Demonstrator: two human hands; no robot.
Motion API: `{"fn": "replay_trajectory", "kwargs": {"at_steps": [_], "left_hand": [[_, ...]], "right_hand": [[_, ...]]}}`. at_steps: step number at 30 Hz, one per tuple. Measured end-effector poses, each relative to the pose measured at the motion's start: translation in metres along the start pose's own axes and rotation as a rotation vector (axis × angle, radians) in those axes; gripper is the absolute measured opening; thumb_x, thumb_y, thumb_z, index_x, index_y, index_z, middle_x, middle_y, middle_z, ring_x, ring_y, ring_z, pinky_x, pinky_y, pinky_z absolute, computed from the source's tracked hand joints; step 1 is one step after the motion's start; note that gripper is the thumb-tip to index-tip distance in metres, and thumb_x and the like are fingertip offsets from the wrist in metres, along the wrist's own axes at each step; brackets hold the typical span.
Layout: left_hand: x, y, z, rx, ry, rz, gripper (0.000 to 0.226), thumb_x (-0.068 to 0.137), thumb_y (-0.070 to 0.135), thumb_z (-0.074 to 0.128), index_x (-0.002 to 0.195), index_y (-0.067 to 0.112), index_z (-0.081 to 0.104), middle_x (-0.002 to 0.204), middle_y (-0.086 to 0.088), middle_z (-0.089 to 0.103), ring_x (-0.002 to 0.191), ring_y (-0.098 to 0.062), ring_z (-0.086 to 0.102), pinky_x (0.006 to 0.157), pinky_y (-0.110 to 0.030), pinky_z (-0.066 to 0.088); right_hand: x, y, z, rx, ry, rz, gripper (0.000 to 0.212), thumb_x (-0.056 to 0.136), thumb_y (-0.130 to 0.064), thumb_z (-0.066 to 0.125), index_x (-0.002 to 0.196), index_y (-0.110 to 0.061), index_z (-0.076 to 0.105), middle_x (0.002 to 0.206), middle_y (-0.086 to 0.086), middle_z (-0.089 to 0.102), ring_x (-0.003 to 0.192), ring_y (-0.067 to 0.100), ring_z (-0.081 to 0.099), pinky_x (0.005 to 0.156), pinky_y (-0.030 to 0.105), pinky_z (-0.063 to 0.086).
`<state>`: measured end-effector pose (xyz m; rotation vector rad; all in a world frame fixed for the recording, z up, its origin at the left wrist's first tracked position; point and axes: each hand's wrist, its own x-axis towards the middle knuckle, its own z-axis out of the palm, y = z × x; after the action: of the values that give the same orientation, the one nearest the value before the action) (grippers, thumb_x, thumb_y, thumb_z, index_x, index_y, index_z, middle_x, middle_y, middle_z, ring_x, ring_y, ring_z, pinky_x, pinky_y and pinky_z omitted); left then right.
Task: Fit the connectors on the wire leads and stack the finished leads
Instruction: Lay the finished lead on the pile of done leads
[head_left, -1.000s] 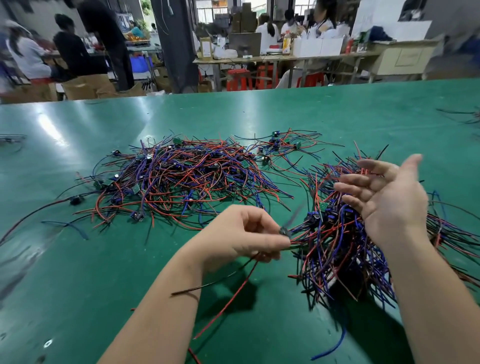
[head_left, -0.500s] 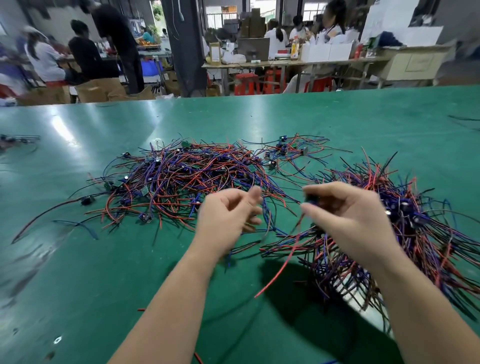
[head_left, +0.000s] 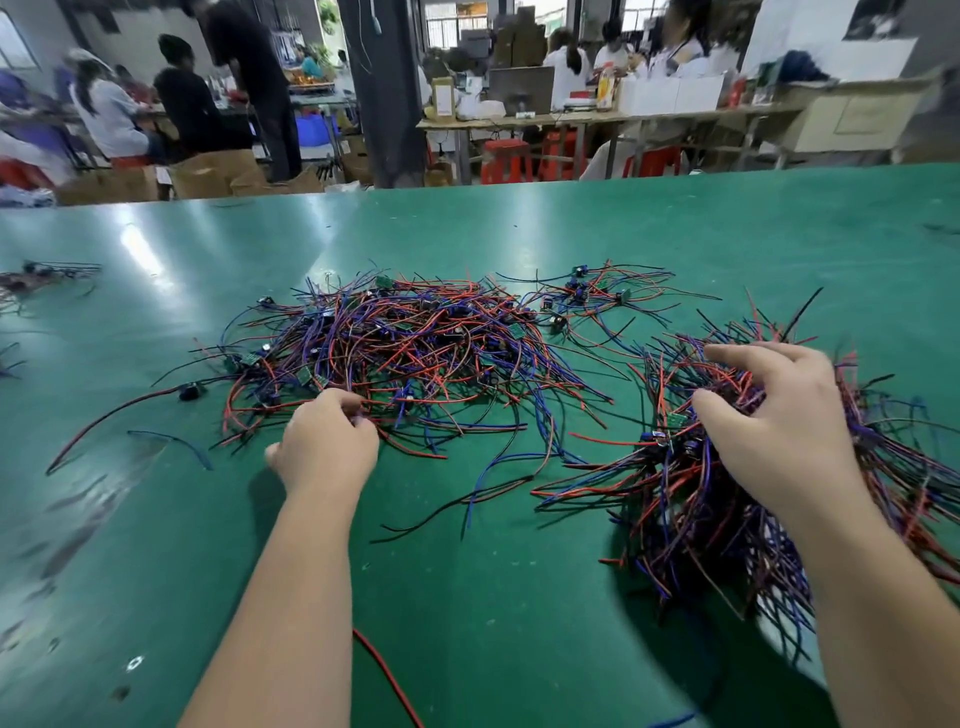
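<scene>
Across the middle of the green worktop (head_left: 519, 613), a loose tangle of red, blue and black wire leads (head_left: 415, 348), small dark connectors (head_left: 189, 391) scattered through it. Just to the right, a denser heap (head_left: 675, 493) of the same wires. Left hand (head_left: 327, 447) at the near edge of the tangle, fingers (head_left: 337, 401) curled in among the strands; unclear whether gripping one. Right hand (head_left: 779, 426) over the heap, fingers (head_left: 737, 353) spread and bent, touching its top. Near the bottom edge, a single red wire (head_left: 387, 675). At far left, a small separate cluster (head_left: 47, 273). Beyond the worktop, blurred people (head_left: 182, 104) at benches.
</scene>
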<state>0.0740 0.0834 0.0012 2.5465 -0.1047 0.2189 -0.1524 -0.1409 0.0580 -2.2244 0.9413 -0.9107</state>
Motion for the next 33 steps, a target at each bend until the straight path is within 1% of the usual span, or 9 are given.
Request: {"fn": "replay_trajectory", "kwargs": {"at_steps": [4, 9, 13, 16, 19, 22, 26, 29, 33], "left_hand": [[-0.005, 0.007, -0.003, -0.372, 0.032, 0.008, 0.011, 0.080, 0.025, 0.073, 0.091, 0.025, 0.070, 0.084, 0.007, 0.069, 0.066, -0.004, 0.056, 0.056, -0.017, 0.040], [-0.018, 0.031, -0.020, -0.993, 0.214, 0.110, 0.026, 0.078, 0.018, 0.077, 0.099, 0.023, 0.061, 0.087, 0.005, 0.071, 0.077, -0.005, 0.068, 0.078, -0.024, 0.056], [-0.045, 0.056, -0.024, -0.995, 0.188, 0.441, 0.038, 0.080, 0.017, 0.076, 0.113, 0.019, 0.058, 0.098, 0.005, 0.071, 0.088, -0.007, 0.069, 0.082, -0.025, 0.054], [-0.069, 0.071, -0.016, -0.856, 0.112, 0.743, 0.053, 0.080, 0.013, 0.075, 0.128, 0.017, 0.052, 0.109, 0.004, 0.069, 0.099, -0.005, 0.066, 0.092, -0.027, 0.050], [-0.089, 0.079, -0.004, -0.755, 0.022, 0.967, 0.069, 0.079, 0.009, 0.075, 0.139, 0.018, 0.042, 0.116, 0.009, 0.064, 0.108, 0.002, 0.061, 0.098, -0.023, 0.045], [-0.101, 0.082, 0.007, -0.783, -0.084, 1.040, 0.080, 0.078, 0.005, 0.075, 0.144, 0.021, 0.033, 0.123, 0.007, 0.058, 0.106, 0.000, 0.060, 0.097, -0.018, 0.043], [-0.105, 0.084, 0.007, -0.903, -0.084, 0.945, 0.078, 0.075, 0.011, 0.079, 0.139, 0.029, 0.038, 0.124, 0.003, 0.055, 0.101, -0.005, 0.064, 0.092, -0.019, 0.047], [-0.107, 0.086, 0.003, -1.014, -0.109, 0.700, 0.050, 0.073, 0.035, 0.079, 0.116, 0.035, 0.053, 0.107, 0.007, 0.064, 0.092, -0.010, 0.067, 0.083, -0.023, 0.051], [-0.105, 0.094, -0.002, -1.103, -0.614, 0.325, 0.034, 0.072, 0.052, 0.075, 0.075, 0.018, 0.071, 0.079, -0.004, 0.074, 0.071, -0.013, 0.069, 0.064, -0.022, 0.054]], "right_hand": [[-0.001, -0.001, 0.001, 0.051, 0.014, -0.020, 0.033, 0.083, -0.013, 0.063, 0.114, -0.023, 0.065, 0.119, 0.002, 0.045, 0.110, 0.009, 0.041, 0.098, 0.022, 0.029], [-0.006, -0.009, 0.004, 0.278, 0.114, -0.044, 0.027, 0.083, -0.006, 0.062, 0.095, -0.028, 0.069, 0.101, -0.004, 0.059, 0.086, 0.014, 0.059, 0.078, 0.022, 0.049], [-0.011, -0.020, 0.010, 0.730, -0.171, 0.083, 0.026, 0.087, 0.005, 0.057, 0.083, -0.016, 0.071, 0.074, 0.002, 0.072, 0.068, 0.012, 0.066, 0.064, 0.019, 0.051], [-0.015, -0.025, 0.015, 0.932, -0.390, 0.188, 0.023, 0.092, 0.001, 0.051, 0.089, -0.011, 0.071, 0.076, 0.006, 0.073, 0.068, 0.015, 0.066, 0.061, 0.020, 0.050], [-0.016, -0.026, 0.018, 1.034, -0.450, 0.249, 0.015, 0.087, -0.006, 0.057, 0.096, -0.009, 0.068, 0.081, 0.007, 0.073, 0.069, 0.013, 0.067, 0.058, 0.016, 0.049], [-0.016, -0.025, 0.020, 1.087, -0.454, 0.289, 0.023, 0.068, -0.012, 0.066, 0.091, -0.007, 0.068, 0.076, 0.005, 0.071, 0.063, 0.009, 0.064, 0.054, 0.013, 0.048], [-0.015, -0.022, 0.019, 1.123, -0.436, 0.297, 0.014, 0.065, -0.011, 0.065, 0.078, -0.008, 0.068, 0.070, 0.005, 0.070, 0.061, 0.010, 0.065, 0.052, 0.014, 0.048], [-0.014, -0.021, 0.019, 1.181, -0.435, 0.299, 0.010, 0.067, -0.010, 0.064, 0.075, -0.012, 0.071, 0.075, 0.006, 0.073, 0.064, 0.013, 0.069, 0.053, 0.014, 0.049], [-0.014, -0.020, 0.020, 1.185, -0.420, 0.240, 0.012, 0.067, -0.011, 0.066, 0.069, -0.017, 0.075, 0.077, 0.007, 0.074, 0.069, 0.014, 0.070, 0.057, 0.016, 0.052]]}}
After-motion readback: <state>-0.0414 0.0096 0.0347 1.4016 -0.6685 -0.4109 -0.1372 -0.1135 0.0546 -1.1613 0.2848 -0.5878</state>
